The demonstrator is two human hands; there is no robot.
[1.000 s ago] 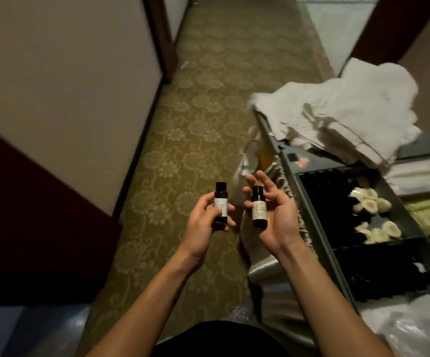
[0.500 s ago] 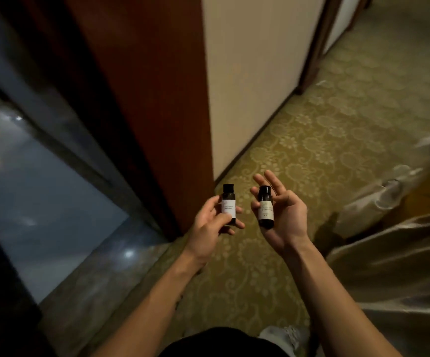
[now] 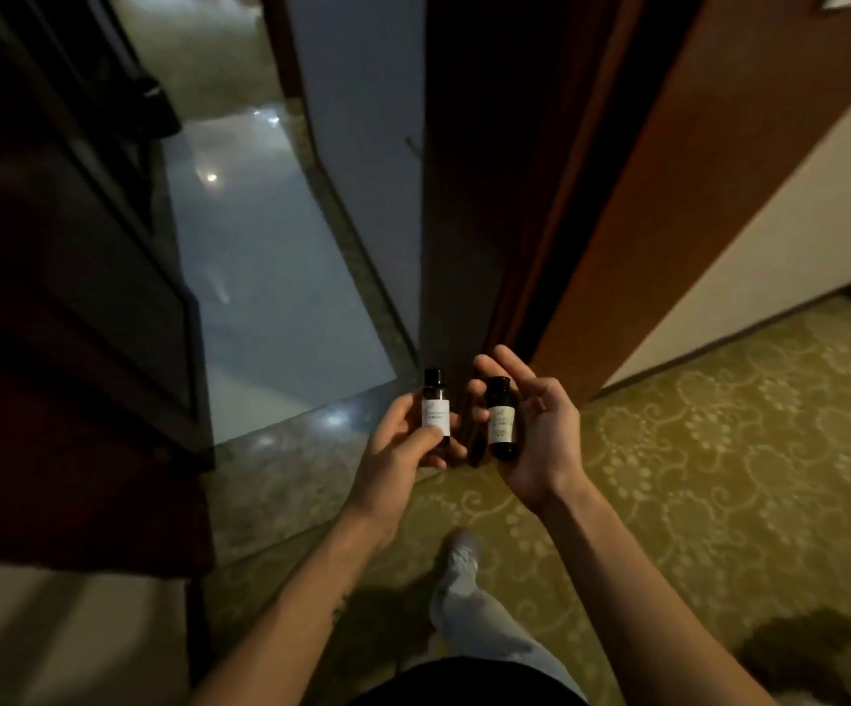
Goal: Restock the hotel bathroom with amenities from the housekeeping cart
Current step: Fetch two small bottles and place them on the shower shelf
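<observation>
I carry two small dark amenity bottles with white labels, side by side in front of me. My left hand [image 3: 403, 445] pinches the left bottle [image 3: 435, 411] upright between thumb and fingers. The right bottle [image 3: 501, 419] rests upright in the cupped palm of my right hand [image 3: 540, 430], fingers loosely curled behind it. Both hands hover over the threshold of a doorway. The housekeeping cart is out of view.
A glossy tiled floor [image 3: 270, 277] runs ahead through the doorway, between a dark wooden door [image 3: 71, 298] on the left and a brown door frame [image 3: 617, 236] on the right. Patterned yellow carpet [image 3: 719, 476] lies underfoot. My shoe [image 3: 461, 550] steps forward.
I have turned left from the cart and corridor toward the doorway. The cart has left the view; the tiled floor now lies straight ahead. Both hands keep their bottles.
</observation>
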